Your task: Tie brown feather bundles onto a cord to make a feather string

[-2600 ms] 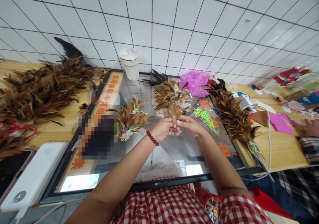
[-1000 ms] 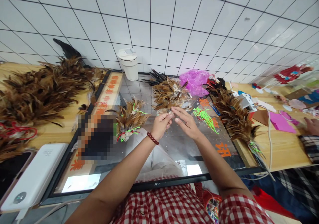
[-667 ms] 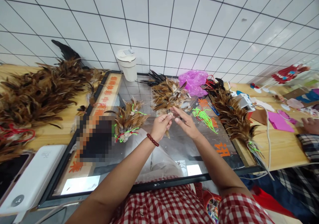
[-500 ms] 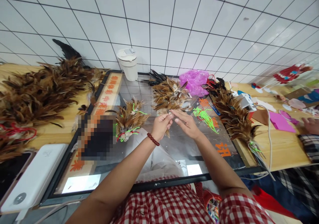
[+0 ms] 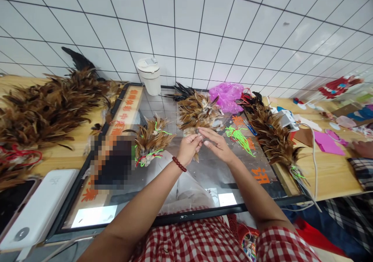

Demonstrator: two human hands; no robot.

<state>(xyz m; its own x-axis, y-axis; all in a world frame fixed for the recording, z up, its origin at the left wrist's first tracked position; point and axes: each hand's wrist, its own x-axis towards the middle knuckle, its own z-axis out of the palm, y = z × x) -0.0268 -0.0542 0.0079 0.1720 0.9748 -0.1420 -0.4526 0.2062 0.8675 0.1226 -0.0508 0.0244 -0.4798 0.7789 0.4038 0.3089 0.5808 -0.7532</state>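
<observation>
Hands forward at the feather pile now

I see the left hand (image 5: 189, 148) and right hand (image 5: 217, 144) have shifted forward to the edge of the feather pile (image 5: 198, 110). The fanned tuft they pinched upright is gone from above them, a small feather (image 5: 197, 157) now dangles under the left fingertips, and the right fingers have stretched out flatter.

Bright, even light gives soft, faint shadows. The glass tabletop (image 5: 210, 176) throws white glare patches at its near edge. Wide-angle distortion bows the wall tiles (image 5: 186, 28). The left hand (image 5: 189, 147), right hand (image 5: 218, 145) and feather bundle (image 5: 197, 157) are sharp; the right edge smears.
</observation>
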